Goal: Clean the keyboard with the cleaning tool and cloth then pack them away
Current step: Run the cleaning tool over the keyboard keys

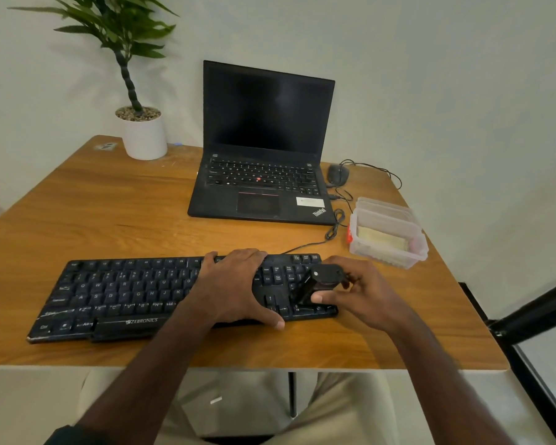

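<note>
We count 1 keyboard (135, 293) on the table (109, 220). Our left hand (235, 284) lies flat across it, fingers spread. Our right hand (357, 293) grips 1 black cleaning tool (318, 282) (tip on the right-hand keys). Behind: 1 laptop (264, 149), 1 mouse (337, 175), 1 plastic box (387, 234), 1 potted plant (142, 123).

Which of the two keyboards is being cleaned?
The separate black keyboard nearest the person, under both hands; the laptop keyboard behind it lies untouched.
</note>
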A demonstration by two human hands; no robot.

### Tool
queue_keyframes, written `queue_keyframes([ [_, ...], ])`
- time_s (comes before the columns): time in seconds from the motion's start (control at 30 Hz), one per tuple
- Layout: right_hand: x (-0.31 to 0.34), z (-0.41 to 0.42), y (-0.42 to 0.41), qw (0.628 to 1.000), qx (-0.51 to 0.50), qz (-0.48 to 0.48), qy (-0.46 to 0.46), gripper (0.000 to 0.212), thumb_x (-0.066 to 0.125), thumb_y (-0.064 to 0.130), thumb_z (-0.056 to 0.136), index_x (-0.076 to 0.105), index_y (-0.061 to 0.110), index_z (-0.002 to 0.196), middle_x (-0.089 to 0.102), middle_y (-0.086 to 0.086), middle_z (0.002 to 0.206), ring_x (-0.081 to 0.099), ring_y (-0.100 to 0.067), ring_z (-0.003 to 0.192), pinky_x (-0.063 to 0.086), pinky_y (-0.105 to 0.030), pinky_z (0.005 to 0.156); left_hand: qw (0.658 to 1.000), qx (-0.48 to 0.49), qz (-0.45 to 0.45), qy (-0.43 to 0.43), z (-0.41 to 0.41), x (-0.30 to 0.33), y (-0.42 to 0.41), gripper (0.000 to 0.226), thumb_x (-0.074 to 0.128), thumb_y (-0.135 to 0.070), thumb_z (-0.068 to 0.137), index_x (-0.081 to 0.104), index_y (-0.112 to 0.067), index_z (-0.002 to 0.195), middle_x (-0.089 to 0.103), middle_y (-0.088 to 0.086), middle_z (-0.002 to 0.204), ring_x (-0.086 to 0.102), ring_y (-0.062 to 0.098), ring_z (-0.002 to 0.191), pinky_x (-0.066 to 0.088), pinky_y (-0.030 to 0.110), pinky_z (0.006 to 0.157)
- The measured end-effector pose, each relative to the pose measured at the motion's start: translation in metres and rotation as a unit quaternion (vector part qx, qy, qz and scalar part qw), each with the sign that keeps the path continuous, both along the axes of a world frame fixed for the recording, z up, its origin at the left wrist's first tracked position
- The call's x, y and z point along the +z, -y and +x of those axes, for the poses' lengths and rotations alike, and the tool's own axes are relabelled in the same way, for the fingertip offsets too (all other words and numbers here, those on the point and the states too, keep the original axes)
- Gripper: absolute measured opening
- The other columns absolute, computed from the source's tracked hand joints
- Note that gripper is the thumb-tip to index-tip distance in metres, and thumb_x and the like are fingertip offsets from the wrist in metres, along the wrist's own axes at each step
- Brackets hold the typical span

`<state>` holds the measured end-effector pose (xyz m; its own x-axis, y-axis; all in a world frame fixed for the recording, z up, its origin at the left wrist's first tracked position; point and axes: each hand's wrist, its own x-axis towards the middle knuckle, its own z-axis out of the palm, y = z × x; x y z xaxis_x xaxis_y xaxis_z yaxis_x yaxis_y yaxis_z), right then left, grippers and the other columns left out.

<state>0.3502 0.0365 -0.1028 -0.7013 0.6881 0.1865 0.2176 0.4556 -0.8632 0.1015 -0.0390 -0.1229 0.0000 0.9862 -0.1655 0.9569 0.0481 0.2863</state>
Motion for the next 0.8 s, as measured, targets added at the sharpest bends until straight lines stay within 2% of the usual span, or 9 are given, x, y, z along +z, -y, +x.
queue_keyframes([
  [0.07,-0.001,-0.007,0.001,1.000,0.000,0.016,0.012,0.026,0.083,0.013,0.080,0.072,0.024,0.101,0.074,0.014,0.095,0.067,-0.005,0.089,0.046,-0.014,0.074,1.000,-0.002,-0.001,-0.002,0.000,0.000,0.000,0.138,0.060,-0.097,0.047,0.013,-0.030,0.158,0.020,-0.010,0.165,0.018,0.011,0.150,0.006,0.058,0.122],
  [0.17,-0.001,-0.012,-0.004,0.999,-0.042,0.029,-0.011,0.028,0.082,0.016,0.082,0.072,0.022,0.107,0.074,0.009,0.100,0.069,-0.013,0.097,0.054,-0.024,0.077,1.000,-0.003,0.002,0.002,0.000,-0.001,0.000,0.137,0.060,-0.097,0.047,0.014,-0.030,0.158,0.021,-0.010,0.164,0.018,0.011,0.150,0.005,0.058,0.122],
  [0.23,0.002,-0.010,-0.005,0.998,-0.037,0.019,-0.049,0.026,0.081,0.015,0.081,0.072,0.018,0.105,0.073,0.006,0.097,0.067,-0.012,0.092,0.050,-0.020,0.075,1.000,-0.002,0.005,0.008,0.000,-0.001,0.000,0.137,0.061,-0.097,0.047,0.015,-0.030,0.158,0.022,-0.011,0.164,0.019,0.011,0.150,0.005,0.057,0.122],
  [0.33,0.004,-0.012,-0.001,1.000,0.008,0.004,-0.001,0.024,0.082,0.016,0.080,0.072,0.020,0.102,0.073,0.007,0.095,0.066,-0.008,0.087,0.045,-0.014,0.072,1.000,-0.002,0.008,0.008,-0.001,-0.002,0.000,0.138,0.061,-0.097,0.046,0.015,-0.030,0.158,0.022,-0.011,0.164,0.019,0.011,0.150,0.005,0.057,0.122],
  [0.47,-0.001,-0.021,-0.001,0.999,-0.034,0.030,0.019,0.027,0.082,0.023,0.082,0.071,0.025,0.106,0.073,0.013,0.102,0.068,-0.008,0.100,0.054,-0.024,0.080,1.000,-0.002,0.006,0.001,0.000,-0.001,0.000,0.137,0.061,-0.097,0.048,0.015,-0.030,0.158,0.022,-0.011,0.164,0.019,0.011,0.150,0.005,0.057,0.122],
  [0.57,-0.002,-0.025,0.002,0.998,-0.048,0.017,-0.029,0.027,0.082,0.012,0.081,0.071,0.019,0.104,0.072,0.017,0.094,0.066,0.000,0.088,0.049,-0.013,0.072,1.000,-0.003,0.011,0.003,0.000,-0.001,0.001,0.136,0.060,-0.097,0.048,0.016,-0.030,0.158,0.023,-0.010,0.164,0.020,0.011,0.149,0.005,0.056,0.122],
  [0.63,-0.002,-0.025,0.003,1.000,-0.018,0.003,-0.017,0.025,0.082,0.008,0.080,0.071,0.012,0.102,0.071,0.014,0.090,0.065,-0.001,0.083,0.047,-0.011,0.069,1.000,-0.002,0.014,0.006,-0.001,-0.002,0.000,0.136,0.061,-0.097,0.047,0.017,-0.030,0.157,0.024,-0.011,0.163,0.021,0.011,0.149,0.006,0.056,0.122],
  [0.77,0.005,-0.010,-0.008,0.998,0.009,0.027,0.061,0.021,0.081,0.024,0.083,0.071,0.021,0.100,0.071,0.007,0.094,0.067,-0.014,0.089,0.052,-0.031,0.074,1.000,-0.004,0.011,0.005,-0.002,-0.003,0.000,0.138,0.059,-0.098,0.046,0.016,-0.030,0.158,0.023,-0.011,0.163,0.020,0.010,0.149,0.006,0.056,0.122],
  [0.8,0.008,-0.003,-0.013,0.997,0.005,0.029,0.073,0.021,0.081,0.029,0.083,0.071,0.022,0.101,0.072,0.007,0.094,0.067,-0.015,0.090,0.052,-0.032,0.075,1.000,-0.004,0.009,0.006,-0.002,-0.003,0.000,0.138,0.060,-0.098,0.046,0.015,-0.030,0.158,0.022,-0.011,0.164,0.020,0.010,0.149,0.005,0.056,0.122],
])
